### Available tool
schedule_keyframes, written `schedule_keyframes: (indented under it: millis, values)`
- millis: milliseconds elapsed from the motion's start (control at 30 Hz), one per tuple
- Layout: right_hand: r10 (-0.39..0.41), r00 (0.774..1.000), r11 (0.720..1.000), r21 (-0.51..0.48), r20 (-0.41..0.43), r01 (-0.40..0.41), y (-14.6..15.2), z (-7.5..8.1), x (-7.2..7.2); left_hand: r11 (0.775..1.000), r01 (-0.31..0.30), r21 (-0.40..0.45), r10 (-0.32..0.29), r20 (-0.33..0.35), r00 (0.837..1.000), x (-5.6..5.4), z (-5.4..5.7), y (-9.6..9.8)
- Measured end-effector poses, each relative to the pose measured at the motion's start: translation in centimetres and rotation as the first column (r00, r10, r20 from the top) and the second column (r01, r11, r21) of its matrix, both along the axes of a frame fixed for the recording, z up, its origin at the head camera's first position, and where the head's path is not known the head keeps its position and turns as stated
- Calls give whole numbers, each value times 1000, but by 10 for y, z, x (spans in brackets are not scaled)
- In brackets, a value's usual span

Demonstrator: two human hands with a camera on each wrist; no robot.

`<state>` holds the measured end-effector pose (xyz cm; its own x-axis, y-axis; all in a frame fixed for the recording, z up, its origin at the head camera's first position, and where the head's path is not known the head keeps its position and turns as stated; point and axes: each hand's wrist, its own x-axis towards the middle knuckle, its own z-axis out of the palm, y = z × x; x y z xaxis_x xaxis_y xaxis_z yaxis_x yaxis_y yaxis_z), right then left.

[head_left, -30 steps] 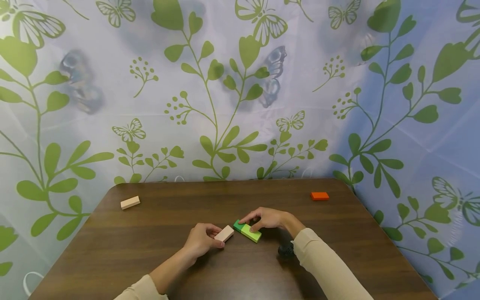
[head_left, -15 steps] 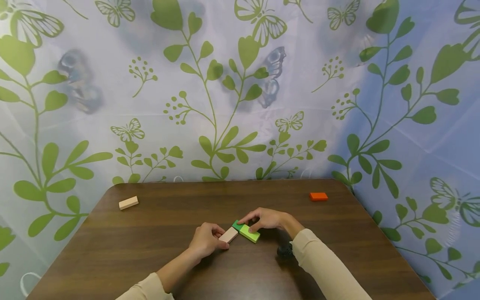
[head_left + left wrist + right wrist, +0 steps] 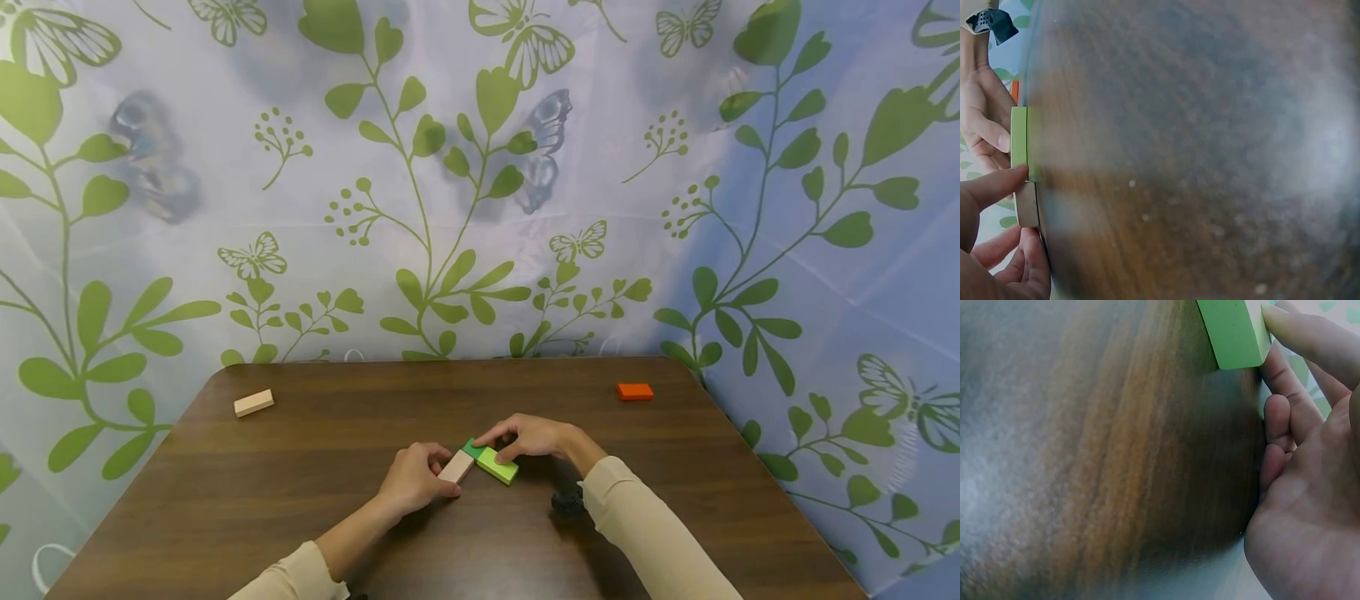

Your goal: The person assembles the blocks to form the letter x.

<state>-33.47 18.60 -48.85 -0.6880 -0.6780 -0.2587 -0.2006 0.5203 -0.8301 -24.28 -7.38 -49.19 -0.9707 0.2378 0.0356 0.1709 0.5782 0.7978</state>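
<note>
In the head view my left hand [image 3: 412, 479] holds a pale wooden block [image 3: 457, 467] between thumb and fingers. Its upper end meets a dark green block [image 3: 472, 448] and the near corner of a light green block [image 3: 498, 467]. My right hand [image 3: 528, 437] has its index fingertip at the dark green block and its thumb on the light green one. In the left wrist view the pale block [image 3: 1027, 205] sits end to end with the light green block [image 3: 1019, 134]. The right wrist view shows my thumb against the top of the light green block [image 3: 1232, 334].
A second pale wooden block [image 3: 254, 403] lies at the far left of the brown table [image 3: 360, 408]. An orange-red block [image 3: 635, 392] is at the far right. Behind the table hangs a leaf-and-butterfly cloth [image 3: 420, 200]. A dark device [image 3: 567, 502] is at my right wrist.
My left hand has slid the pale block to the right and slightly away, closing the gap to the green blocks. My right hand stays nearly where it was.
</note>
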Motion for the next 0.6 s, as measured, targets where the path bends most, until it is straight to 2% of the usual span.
schedule_keyframes:
  millis: [600]
  values:
    - [-6, 1000, 1000, 18, -2, 6, -2, 3, 2, 999, 33, -3, -33, -7, 999, -2, 0, 1]
